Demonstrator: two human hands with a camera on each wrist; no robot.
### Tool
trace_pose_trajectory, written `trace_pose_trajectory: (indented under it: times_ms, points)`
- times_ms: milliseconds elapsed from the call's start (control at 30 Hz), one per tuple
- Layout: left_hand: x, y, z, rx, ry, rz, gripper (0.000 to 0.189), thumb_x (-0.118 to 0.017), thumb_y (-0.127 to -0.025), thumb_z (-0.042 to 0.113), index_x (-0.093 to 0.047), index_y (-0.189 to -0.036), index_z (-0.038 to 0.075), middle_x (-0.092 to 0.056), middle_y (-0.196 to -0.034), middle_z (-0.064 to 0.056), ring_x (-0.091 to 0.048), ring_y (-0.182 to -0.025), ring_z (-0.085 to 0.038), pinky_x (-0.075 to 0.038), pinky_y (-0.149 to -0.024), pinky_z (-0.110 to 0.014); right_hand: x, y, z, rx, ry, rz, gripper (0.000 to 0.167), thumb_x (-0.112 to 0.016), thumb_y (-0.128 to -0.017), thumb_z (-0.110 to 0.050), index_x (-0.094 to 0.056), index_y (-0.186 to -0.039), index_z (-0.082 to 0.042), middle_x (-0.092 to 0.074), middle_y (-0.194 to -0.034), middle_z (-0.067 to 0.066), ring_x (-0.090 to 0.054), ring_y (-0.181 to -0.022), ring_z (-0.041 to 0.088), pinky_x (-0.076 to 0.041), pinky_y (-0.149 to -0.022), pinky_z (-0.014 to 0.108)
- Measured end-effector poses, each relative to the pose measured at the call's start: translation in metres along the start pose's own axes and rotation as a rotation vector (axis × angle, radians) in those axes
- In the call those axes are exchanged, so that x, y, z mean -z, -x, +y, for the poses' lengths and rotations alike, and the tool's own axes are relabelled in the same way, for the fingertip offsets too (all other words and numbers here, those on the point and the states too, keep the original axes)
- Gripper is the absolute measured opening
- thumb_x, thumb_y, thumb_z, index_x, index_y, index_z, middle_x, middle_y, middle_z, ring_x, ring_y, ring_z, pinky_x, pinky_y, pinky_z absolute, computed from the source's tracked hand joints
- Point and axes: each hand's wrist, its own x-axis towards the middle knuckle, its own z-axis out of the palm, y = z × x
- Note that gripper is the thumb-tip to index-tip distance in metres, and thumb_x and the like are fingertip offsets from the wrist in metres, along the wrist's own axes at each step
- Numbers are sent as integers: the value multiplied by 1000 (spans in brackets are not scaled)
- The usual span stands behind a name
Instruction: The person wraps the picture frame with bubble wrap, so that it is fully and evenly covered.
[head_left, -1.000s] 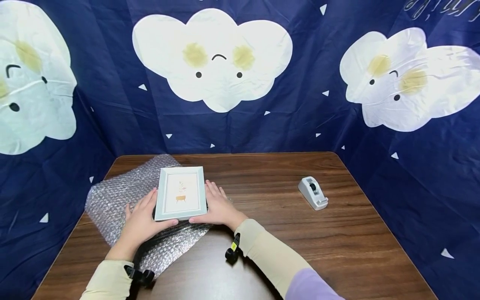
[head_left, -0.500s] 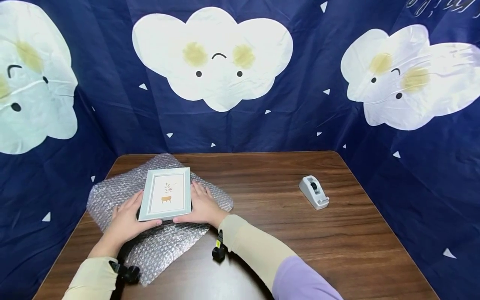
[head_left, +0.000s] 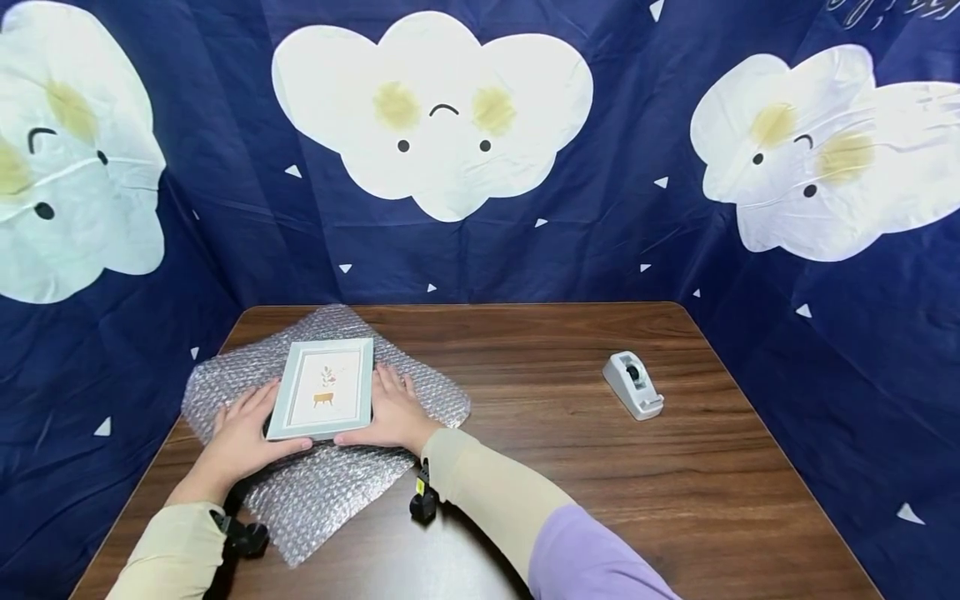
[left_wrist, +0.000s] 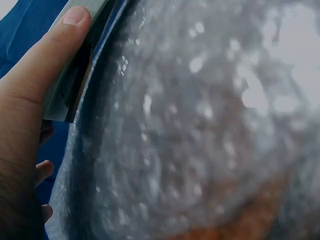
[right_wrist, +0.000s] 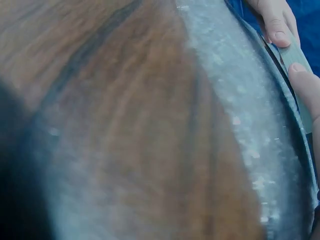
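Note:
A picture frame (head_left: 324, 390) with a pale blue-green border and a small plant print faces up in the head view. My left hand (head_left: 242, 440) grips its left side, thumb along the front edge. On the opposite side my right hand (head_left: 393, 415) holds it the same way. Beneath the frame a sheet of bubble wrap (head_left: 315, 500) lies spread on the table. The left wrist view shows the frame's edge (left_wrist: 59, 97) under the thumb, close over the bubble wrap (left_wrist: 190, 125). Both thumbs meet the front edge (right_wrist: 299, 56) in the right wrist view.
A white tape dispenser (head_left: 633, 385) stands on the right of the brown wooden table (head_left: 540, 450). Dark blue cloth (head_left: 480, 258) with cloud prints encloses the back and sides. Each wrist carries a small black camera (head_left: 423, 504).
Both hands have carried the picture frame leftward, over the middle of the bubble wrap, and slightly lower. The grip looks the same, and the tape dispenser has stayed put.

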Motion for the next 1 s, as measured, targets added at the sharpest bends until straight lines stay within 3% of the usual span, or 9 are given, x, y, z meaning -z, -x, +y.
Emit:
trace_pose_trajectory:
  times_ms: [233, 533, 733, 1000]
  points:
    - [-9, 2, -8, 5, -11, -28, 122, -79, -71, 69, -26, -159, 2, -30, -158, -29, -19, -140, -59, -4, -105, -82, -5, 3, -3, -14, 94, -33, 137, -50, -69, -96, -13, -162, -2, -15, -169, 10, -10, -156, 24, -8, -125, 44]
    - [-21, 3, -16, 5, -3, -9, 120, -77, -74, 67, -21, -161, 6, -29, -158, -30, -15, -143, -58, 1, -109, -79, -4, 6, -3, -9, 172, -57, 133, -40, -72, -97, -11, -162, -4, -11, -170, 9, -7, -156, 24, -7, -125, 42]
    - [-24, 5, -5, 25, -13, -4, 122, -75, -74, 70, -22, -160, 2, -28, -159, -30, -16, -143, -58, 0, -110, -78, -4, 8, 6, 5, 162, -69, 134, -39, -72, -98, -8, -162, -5, -10, -170, 8, -5, -156, 22, -5, -125, 41]
    - [-30, 8, 22, 53, -2, -18, 121, -73, -74, 72, -21, -161, 5, -27, -159, -30, -14, -143, -59, 0, -111, -76, 4, 22, 28, 49, 152, -66, 130, -40, -74, -96, -8, -163, -6, -11, -170, 9, -6, -156, 25, -5, -125, 42]
